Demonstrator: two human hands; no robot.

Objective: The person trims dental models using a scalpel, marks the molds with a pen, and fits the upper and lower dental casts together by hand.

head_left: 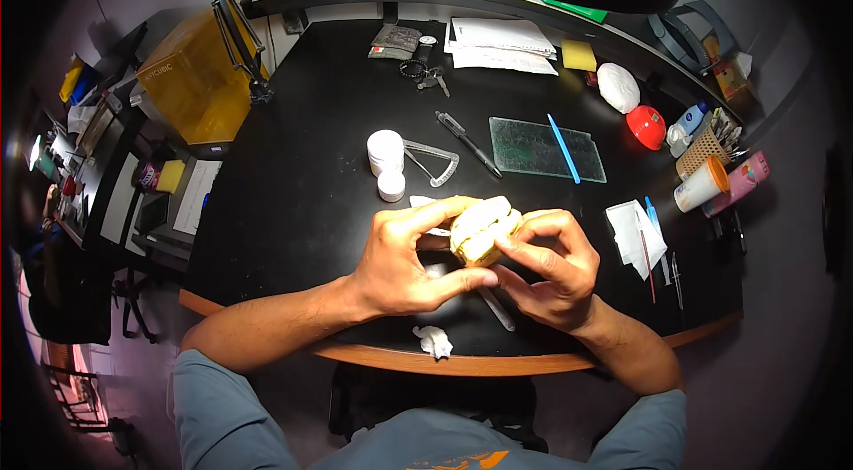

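Note:
A pale yellow lump that looks like a dental cast (484, 228) is held up over the near part of the desk, bright under the light. My left hand (413, 261) grips it from the left, thumb below and fingers behind. On its right side, the fingertips of my right hand (553, 266) press against the cast. Fine detail on its surface is washed out. Beneath the hands lies a metal spatula-like tool (498, 310), partly hidden. A white item (431, 202) shows behind my left fingers, mostly covered. Crumpled tissue (433, 341) rests at the desk's front edge.
Beyond the hands are white jars (386, 153), a metal caliper (435, 163), a black pen (469, 144) and a glass slab (542, 150) bearing a blue stick (563, 148). A napkin (636, 235) with slim tools lies right, near a red bowl (646, 127). Papers (500, 45) sit behind.

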